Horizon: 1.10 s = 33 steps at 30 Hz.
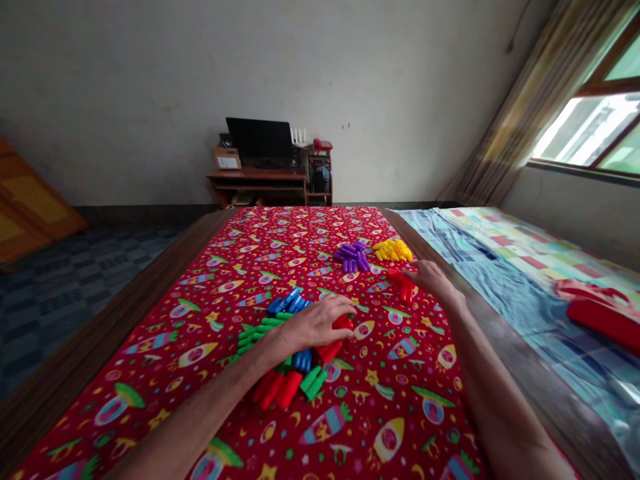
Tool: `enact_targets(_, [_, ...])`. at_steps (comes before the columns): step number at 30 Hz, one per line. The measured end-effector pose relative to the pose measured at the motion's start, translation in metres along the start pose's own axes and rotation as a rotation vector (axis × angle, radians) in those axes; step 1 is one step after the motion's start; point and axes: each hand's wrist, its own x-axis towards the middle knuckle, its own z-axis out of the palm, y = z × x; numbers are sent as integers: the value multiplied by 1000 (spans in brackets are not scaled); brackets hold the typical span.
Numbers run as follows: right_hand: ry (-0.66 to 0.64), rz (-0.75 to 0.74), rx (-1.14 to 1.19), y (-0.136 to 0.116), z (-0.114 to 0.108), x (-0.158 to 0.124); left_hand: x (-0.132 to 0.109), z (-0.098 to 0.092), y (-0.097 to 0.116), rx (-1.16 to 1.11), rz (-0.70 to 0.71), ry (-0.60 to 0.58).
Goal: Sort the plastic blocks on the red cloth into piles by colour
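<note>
Rocket-print red cloth (pixel 280 427) covers the table. Mid-cloth, my left hand (pixel 320 323) closes its fingers on a red peg (pixel 344 323) atop a mixed pile (pixel 285 387) of smooth plastic pegs. Near the right edge my right hand (pixel 433 277) touches red pegs (pixel 406 288), and I cannot tell its grip; purple pegs (pixel 353 257) and yellow pegs (pixel 393 250) lie beyond.

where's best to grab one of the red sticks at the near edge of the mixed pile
Pinch the outermost red stick across its narrow width near the middle, coming down from above. The sticks lie flat on the cloth, side by side, so its outer long side is likely freest.
</note>
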Motion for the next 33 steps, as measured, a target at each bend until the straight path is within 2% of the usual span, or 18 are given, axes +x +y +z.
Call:
enact_targets(2, [57, -70, 62, -20, -3, 0, 3, 2, -12, -32, -87, 118])
enact_targets(4, [59, -209, 175, -48, -2, -5, 3, 2, -22, -51, -177, 188])
enact_targets(7, [-106, -515, 376, -93, 10, -22, 0, 0, -35, -83, -276, 204])
enact_targets(8, [-124, -590, 424, -106, 16, -29, -1, -1, -38, -109, -298, 216])
enact_targets(11, [-58, -702, 505, -128, 35, -49, -2, -4, -46, -229, -355, 281])
enact_targets(13, [-38, -745, 549, -133, 44, -55, -2, -4, -47, -327, -407, 321])
enact_targets(17, [-77, -787, 621, -132, 57, -52, 0, -3, -42, -456, -439, 372])
enact_targets(23, [-115, -614, 570, -128, 72, -44, -1, -4, -35, -567, -503, 486])
enact_targets(26, [-92, -614, 590, -126, 67, -45, -1, -5, -35, -732, -547, 560])
enact_targets(29, [7, -685, 617, -129, 52, -50, 2, -5, -31, -939, -557, 597])
enact_targets(31, [49, -746, 629, -134, 42, -53, 6, -5, -23, -1070, -572, 588])
enact_targets(33, [47, -807, 624, -139, 37, -52, 8, -5, -14, -1167, -567, 525])
